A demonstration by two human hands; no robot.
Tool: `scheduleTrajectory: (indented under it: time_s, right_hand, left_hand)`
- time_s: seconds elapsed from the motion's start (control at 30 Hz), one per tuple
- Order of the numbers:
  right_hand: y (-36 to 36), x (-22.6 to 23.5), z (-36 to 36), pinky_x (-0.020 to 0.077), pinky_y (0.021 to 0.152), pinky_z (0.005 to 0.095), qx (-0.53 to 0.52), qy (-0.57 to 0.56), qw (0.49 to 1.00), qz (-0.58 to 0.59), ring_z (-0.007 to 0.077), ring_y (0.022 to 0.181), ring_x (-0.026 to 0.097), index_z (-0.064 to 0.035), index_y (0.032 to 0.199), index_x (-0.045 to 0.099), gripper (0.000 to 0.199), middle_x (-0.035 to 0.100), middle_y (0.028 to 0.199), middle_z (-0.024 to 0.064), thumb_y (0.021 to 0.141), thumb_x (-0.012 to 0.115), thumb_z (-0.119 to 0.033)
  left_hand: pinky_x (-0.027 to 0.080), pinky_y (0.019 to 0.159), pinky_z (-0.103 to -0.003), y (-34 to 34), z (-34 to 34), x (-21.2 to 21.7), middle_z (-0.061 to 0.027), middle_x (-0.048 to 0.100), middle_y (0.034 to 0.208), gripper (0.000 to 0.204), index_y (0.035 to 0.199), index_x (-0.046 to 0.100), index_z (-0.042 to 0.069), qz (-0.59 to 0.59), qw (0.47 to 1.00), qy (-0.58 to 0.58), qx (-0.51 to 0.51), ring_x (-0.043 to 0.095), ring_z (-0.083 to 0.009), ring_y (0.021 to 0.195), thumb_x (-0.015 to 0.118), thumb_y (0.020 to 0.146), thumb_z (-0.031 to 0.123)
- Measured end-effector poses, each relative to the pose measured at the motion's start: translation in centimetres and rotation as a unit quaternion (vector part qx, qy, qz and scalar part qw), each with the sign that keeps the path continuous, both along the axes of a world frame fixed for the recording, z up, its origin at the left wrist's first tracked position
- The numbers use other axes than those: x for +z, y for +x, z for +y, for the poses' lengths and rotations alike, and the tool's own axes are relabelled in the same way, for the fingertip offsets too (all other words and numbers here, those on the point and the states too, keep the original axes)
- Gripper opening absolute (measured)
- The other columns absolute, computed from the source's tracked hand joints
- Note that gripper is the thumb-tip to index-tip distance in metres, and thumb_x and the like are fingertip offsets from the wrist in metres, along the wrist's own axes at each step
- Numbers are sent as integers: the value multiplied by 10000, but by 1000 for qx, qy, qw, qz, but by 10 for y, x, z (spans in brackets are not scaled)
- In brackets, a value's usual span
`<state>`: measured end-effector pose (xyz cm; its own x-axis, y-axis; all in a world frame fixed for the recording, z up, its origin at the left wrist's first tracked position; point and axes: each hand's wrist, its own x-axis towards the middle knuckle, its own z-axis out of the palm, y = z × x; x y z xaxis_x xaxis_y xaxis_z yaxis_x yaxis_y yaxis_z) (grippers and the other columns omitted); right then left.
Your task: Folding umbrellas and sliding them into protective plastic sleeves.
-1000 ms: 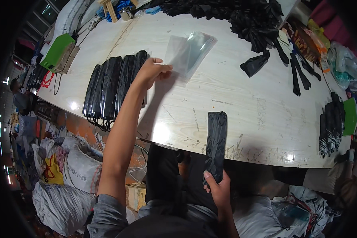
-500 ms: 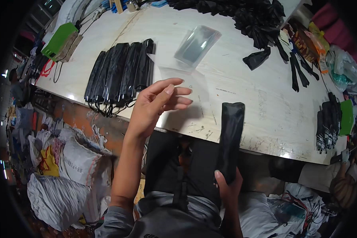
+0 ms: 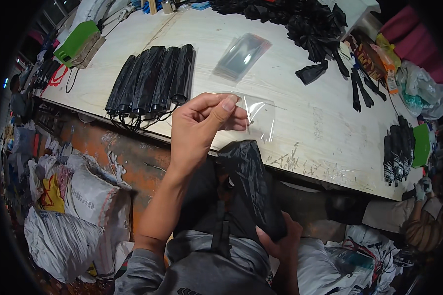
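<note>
While our left hand (image 3: 202, 125) pinches a clear bag (image 3: 258, 118) above the table (image 3: 325, 128), our right hand (image 3: 280, 241) grips a black bundle (image 3: 251, 187).

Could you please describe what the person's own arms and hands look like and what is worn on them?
Both hands, left and right, are bare, with no gloves. The left forearm is uncovered up to a grey sleeve pushed up near the elbow. Little of the right arm shows.

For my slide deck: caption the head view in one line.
Left hand pinches a clear plastic sleeve above the wooden table while the right hand grips a folded black umbrella.
</note>
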<state>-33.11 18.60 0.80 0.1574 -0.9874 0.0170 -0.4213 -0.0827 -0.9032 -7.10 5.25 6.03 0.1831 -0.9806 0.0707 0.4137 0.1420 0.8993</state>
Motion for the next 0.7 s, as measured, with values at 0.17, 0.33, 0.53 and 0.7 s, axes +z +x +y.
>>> scheduleTrajectory:
  time_s: [0.17,0.33,0.53,0.7]
  right_hand:
    - [-8,2,-1,444,544,272,-16,26,1000,-4,135,549,533,32,1045,676,421,667,701,57,684,816,-136]
    - [-21,-4,3,476,572,268,5,91,995,-38,138,580,585,42,1101,671,462,717,767,84,703,828,-133]
    - [-1,4,5,405,576,256,-11,149,985,-85,109,603,488,16,967,658,311,638,727,22,714,777,-120]
    - [14,7,8,370,564,249,-48,125,988,-74,97,605,457,1,918,642,232,601,707,0,734,731,-108]
  left_hand:
    - [580,787,-259,-3,17,3,-162,739,904,284,1143,669,-67,-45,998,-17,-47,721,-202,857,738,888,38]
    - [566,776,-244,3,22,-5,-175,732,970,333,1145,672,-48,-116,988,-15,-102,711,-192,870,753,821,-38]
    - [556,813,-242,27,19,-26,-196,721,1074,351,1115,679,-40,-81,984,35,-154,693,-177,920,753,776,-96]
    - [555,822,-247,17,21,-21,-211,711,1118,339,1062,663,-35,-122,979,36,-162,689,-186,913,773,750,-106]
